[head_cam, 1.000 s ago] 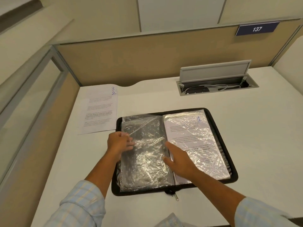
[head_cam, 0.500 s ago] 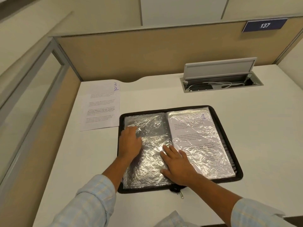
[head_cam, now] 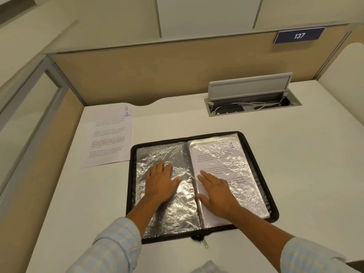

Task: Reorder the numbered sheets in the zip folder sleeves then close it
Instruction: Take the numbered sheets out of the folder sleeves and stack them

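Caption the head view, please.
Left hand and right hand press flat on open folder; sheet 1 sleeved, two sheets outside.

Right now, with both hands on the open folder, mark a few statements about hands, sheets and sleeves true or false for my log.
1. The zip folder lies open on the desk. True.
2. The left hand grips a loose sheet. False: it lies flat on the left sleeve, which shows no sheet.
3. The sheet marked 1 sits in the right sleeve, under the right hand. True.
4. The sheets marked 3 and 2 are inside the folder. False: they lie on the desk, left of it.
5. The cable hatch is shut. False: its lid stands raised.
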